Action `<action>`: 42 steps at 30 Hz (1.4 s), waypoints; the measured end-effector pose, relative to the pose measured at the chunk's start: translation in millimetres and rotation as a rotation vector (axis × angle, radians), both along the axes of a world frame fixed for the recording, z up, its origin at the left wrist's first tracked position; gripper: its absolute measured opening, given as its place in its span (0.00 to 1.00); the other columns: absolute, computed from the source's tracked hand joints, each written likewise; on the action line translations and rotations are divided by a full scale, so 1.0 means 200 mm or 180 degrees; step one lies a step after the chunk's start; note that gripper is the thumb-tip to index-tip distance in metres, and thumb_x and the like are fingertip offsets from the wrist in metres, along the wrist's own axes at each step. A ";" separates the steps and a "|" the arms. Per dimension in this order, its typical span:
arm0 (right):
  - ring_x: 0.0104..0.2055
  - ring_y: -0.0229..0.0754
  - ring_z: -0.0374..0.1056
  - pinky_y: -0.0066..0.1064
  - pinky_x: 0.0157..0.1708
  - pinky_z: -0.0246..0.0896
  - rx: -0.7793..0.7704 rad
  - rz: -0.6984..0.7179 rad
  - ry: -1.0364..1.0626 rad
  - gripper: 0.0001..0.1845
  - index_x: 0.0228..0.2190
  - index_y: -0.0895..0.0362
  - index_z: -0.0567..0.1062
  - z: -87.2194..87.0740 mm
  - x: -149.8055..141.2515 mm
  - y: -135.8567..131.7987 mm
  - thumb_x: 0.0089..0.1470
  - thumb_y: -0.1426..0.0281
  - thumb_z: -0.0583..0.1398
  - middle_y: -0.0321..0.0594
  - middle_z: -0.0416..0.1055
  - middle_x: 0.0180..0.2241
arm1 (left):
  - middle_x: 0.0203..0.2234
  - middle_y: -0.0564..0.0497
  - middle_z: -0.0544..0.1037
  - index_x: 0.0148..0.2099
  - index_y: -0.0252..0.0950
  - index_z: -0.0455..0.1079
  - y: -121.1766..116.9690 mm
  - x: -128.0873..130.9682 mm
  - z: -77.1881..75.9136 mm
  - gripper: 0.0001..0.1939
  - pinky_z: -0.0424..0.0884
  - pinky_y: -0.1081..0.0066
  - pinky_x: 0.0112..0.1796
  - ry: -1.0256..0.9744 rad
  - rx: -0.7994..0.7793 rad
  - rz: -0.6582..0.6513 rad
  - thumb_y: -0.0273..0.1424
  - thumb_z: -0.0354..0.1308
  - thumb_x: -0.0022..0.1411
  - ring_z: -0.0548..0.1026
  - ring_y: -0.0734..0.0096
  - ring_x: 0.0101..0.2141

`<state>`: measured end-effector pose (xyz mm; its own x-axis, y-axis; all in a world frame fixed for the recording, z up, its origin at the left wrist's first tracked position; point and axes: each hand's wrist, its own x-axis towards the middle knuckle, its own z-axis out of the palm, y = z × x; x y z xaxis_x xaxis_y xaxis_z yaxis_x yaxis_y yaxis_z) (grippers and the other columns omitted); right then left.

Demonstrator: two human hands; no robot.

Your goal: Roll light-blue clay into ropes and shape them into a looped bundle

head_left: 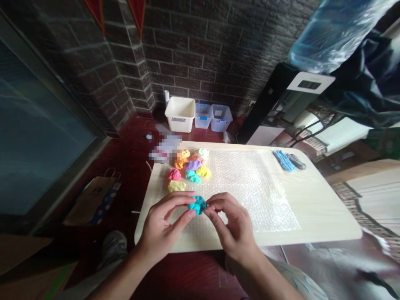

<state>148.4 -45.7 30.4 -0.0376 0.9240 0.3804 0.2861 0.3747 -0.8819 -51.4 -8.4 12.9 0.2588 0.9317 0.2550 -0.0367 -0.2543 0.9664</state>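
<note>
My left hand (pixel 164 227) and my right hand (pixel 229 223) meet over the near edge of a small pale wooden table (pixel 318 208). Together they pinch a teal lump of clay (pixel 196 204) between thumbs and fingertips, just above a sheet of bubble wrap (pixel 250 187). Behind the hands, at the table's far left, lies a cluster of several clay lumps (pixel 190 168) in yellow, pink, purple, orange, teal and pale colours.
A blue ridged clay strip (pixel 283 161) and a grey one (pixel 296 161) lie at the far right of the table. On the red floor behind stand a white bin (pixel 180 113) and two clear tubs (pixel 212 117). A paper bag (pixel 93 198) lies at the left.
</note>
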 end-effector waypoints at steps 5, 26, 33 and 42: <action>0.42 0.42 0.73 0.34 0.42 0.69 -0.0325 0.0031 0.0461 0.04 0.38 0.54 0.81 0.00 -0.01 -0.01 0.66 0.72 0.64 0.42 0.76 0.39 | 0.50 0.46 0.82 0.48 0.41 0.81 0.01 0.00 0.01 0.09 0.79 0.66 0.54 0.0284 0.0259 0.0049 0.26 0.66 0.66 0.81 0.61 0.52; 0.35 0.37 0.76 0.28 0.40 0.71 -0.1434 0.0555 0.2667 0.05 0.35 0.57 0.82 -0.01 -0.06 0.00 0.64 0.69 0.69 0.40 0.80 0.33 | 0.50 0.44 0.79 0.49 0.41 0.79 -0.01 0.02 0.00 0.08 0.82 0.70 0.48 -0.0062 -0.0019 -0.0134 0.27 0.65 0.68 0.80 0.62 0.53; 0.34 0.36 0.76 0.27 0.37 0.70 -0.1456 0.0407 0.2571 0.06 0.34 0.56 0.83 -0.01 -0.04 0.01 0.62 0.68 0.70 0.39 0.80 0.32 | 0.50 0.45 0.78 0.49 0.40 0.79 0.00 0.02 -0.01 0.09 0.81 0.68 0.50 0.0098 0.0195 -0.0064 0.25 0.64 0.68 0.79 0.62 0.53; 0.30 0.36 0.73 0.28 0.35 0.70 -0.1514 0.0272 0.2550 0.09 0.32 0.57 0.82 0.04 -0.03 0.01 0.60 0.65 0.72 0.39 0.79 0.29 | 0.50 0.45 0.79 0.49 0.41 0.79 0.01 0.01 -0.01 0.09 0.79 0.67 0.50 0.0171 0.0153 -0.0008 0.26 0.65 0.68 0.79 0.61 0.53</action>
